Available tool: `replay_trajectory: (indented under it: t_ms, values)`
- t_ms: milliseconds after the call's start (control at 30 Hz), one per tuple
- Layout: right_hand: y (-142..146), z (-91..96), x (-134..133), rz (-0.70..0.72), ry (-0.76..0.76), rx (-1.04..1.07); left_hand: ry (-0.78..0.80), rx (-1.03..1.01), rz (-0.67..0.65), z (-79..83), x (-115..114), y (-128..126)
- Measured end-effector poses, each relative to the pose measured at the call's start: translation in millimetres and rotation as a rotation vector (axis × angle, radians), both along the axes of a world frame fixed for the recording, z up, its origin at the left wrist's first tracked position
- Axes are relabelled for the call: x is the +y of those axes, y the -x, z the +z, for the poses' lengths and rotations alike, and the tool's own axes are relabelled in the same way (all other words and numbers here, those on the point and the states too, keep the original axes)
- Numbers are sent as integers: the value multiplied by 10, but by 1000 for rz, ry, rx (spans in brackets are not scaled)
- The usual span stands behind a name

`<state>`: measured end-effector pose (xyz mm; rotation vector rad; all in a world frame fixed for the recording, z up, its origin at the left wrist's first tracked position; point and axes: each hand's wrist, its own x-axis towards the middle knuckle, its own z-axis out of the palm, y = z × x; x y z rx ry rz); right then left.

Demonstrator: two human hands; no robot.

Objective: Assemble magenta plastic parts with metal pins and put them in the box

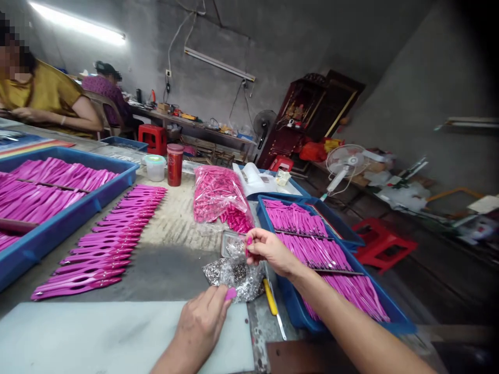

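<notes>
My right hand point(268, 250) is pinched shut above a small metal tray point(230, 240), its fingertips on a tiny part I cannot make out. My left hand point(202, 324) rests closed on a pale cutting mat point(97, 332), fingers curled, touching the edge of a crinkled clear bag of small metal parts point(237, 275). Just right of the bag lies a yellow-handled knife point(272, 304). A blue tray point(296, 306) under my right forearm holds rows of magenta plastic pieces point(319, 249).
Magenta pieces point(105, 244) lie in a long row on the table, and more fill a blue tray point(58, 223) at left. A plastic bag of pink parts point(220, 197), a red canister point(175, 164) and a lidded tub point(155, 167) stand behind. Two people sit far left. Red stools point(380, 244) and a fan point(345, 163) stand right.
</notes>
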<state>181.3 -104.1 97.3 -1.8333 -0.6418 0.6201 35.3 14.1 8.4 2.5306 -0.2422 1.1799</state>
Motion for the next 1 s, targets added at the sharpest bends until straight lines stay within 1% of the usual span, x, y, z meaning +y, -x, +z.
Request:
replay_trajectory:
  t_ms: [67,100,167,300,500,600,733,1000]
  values:
    - [141,11,-116,-2,-210,157,13,0,-18,28,-2,17]
    - [205,3,-169,-6,-289,208,24,8,-29,44,-7,29]
    - [320,-39,-259,-23,-373,257,53,35,-59,80,-27,62]
    - [505,-174,-375,-66,-469,329,93,70,-118,158,-98,147]
    - [677,-307,-453,-76,-502,359,102,148,-144,203,-171,229]
    - [717,-358,-479,-74,-520,365,90,174,-139,201,-187,249]
    - [749,-427,-501,-106,-524,385,68,207,-129,198,-215,267]
    - [808,-476,-499,-132,-514,376,41,233,-108,176,-243,276]
